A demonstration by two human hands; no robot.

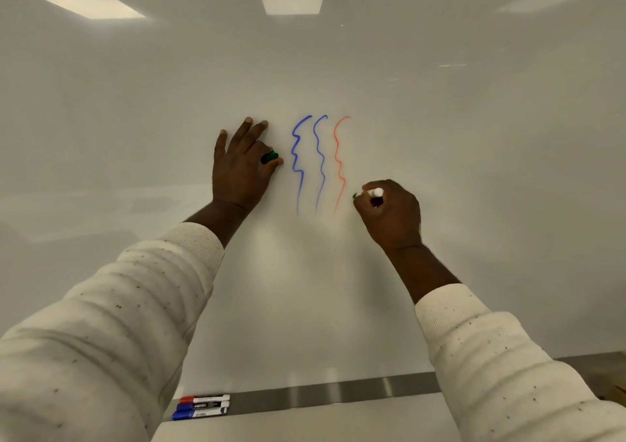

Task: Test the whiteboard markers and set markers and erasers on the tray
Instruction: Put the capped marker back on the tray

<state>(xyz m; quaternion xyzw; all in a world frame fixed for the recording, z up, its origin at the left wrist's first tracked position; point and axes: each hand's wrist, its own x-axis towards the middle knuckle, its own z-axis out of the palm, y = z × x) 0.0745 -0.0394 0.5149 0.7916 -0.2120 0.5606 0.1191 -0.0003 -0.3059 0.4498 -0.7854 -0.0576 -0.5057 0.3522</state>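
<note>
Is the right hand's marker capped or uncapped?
Uncapped: the marker shows a bare green tip at the right hand; the left hand pinches the green cap.

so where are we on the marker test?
Done: two blue lines and a red line on the board; a red and two blue markers lie capped on the tray. In hand: right hand grips a green marker, tip at the board; left hand holds its cap. Left: draw green, recap, tray it. No erasers in view.
</note>
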